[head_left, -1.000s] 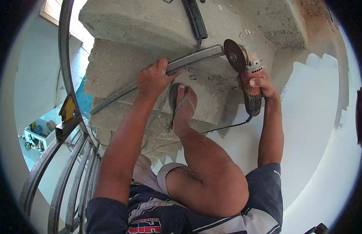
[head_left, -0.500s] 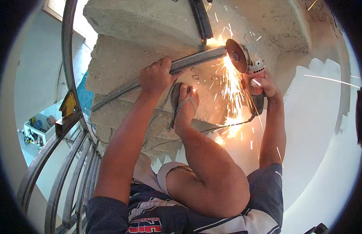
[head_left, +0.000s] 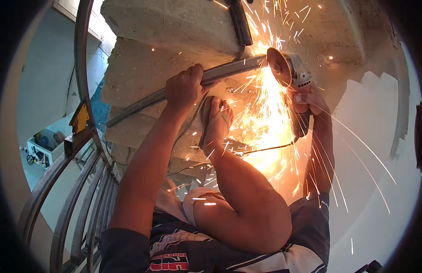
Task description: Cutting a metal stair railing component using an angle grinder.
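My left hand (head_left: 185, 87) is wrapped round a long grey metal tube (head_left: 229, 70), which slants from the lower left up to the right across the concrete steps. An angle grinder (head_left: 296, 75) is gripped in my right hand (head_left: 311, 98). Its brown disc (head_left: 279, 67) meets the tube's right end, and bright sparks (head_left: 271, 123) pour down and spray upward from the contact. Glare hides the exact cut. My sandalled foot (head_left: 216, 119) rests on the step just below the tube.
Rough concrete steps (head_left: 165, 22) lie under the work. A metal railing (head_left: 49, 177) runs along the left, with a white box of tools (head_left: 42, 148) beyond it. The grinder's black cord (head_left: 270, 148) crosses below the sparks. A dark metal post (head_left: 239, 25) stands above the tube; a part-painted wall (head_left: 365, 123) is on the right.
The spark shower has grown much wider and brighter, now reaching my foot and right forearm. The grinder and the tube's right end have shifted very slightly right. Both grips stay the same.
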The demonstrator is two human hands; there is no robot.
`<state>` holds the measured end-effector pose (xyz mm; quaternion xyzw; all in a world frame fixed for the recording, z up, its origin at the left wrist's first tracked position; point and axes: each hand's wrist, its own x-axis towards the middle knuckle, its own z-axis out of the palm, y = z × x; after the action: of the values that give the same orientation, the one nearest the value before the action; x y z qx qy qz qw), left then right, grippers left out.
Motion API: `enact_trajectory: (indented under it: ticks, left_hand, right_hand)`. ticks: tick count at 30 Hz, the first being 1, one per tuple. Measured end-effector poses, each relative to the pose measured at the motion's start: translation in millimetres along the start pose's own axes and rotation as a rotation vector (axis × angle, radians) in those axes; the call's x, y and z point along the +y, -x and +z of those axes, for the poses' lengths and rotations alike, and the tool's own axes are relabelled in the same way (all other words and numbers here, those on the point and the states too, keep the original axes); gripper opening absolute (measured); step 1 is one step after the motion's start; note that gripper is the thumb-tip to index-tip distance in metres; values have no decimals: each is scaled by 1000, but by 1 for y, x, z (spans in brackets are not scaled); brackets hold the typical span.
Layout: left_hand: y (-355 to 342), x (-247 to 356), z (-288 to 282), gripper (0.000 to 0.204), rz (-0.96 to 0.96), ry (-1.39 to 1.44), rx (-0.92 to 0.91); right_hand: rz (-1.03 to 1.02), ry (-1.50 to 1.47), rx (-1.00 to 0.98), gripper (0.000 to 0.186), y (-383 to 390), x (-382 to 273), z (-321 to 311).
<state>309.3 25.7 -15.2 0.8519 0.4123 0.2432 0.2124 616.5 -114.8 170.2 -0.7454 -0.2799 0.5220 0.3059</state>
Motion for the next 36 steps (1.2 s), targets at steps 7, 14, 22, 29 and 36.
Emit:
enact_trajectory:
  ticks: [7, 14, 22, 29, 36]
  left_hand:
    - [1, 0, 0, 56, 18, 30, 33]
    - [1, -1, 3, 59, 31, 43, 64]
    - [2, -9, 11, 65, 61, -4, 90]
    - [1, -4, 12, 65, 43, -31, 52]
    - [4, -11, 8, 63, 86, -32, 108]
  right_hand:
    - [12, -77, 2, 67, -2, 10, 0]
    - [-65, -129, -81, 66, 5, -18, 18]
    - [-39, -58, -151, 69, -2, -2, 4]
    - [145, 1, -104, 73, 7, 4, -14]
    - [7, -52, -32, 67, 2, 0, 5]
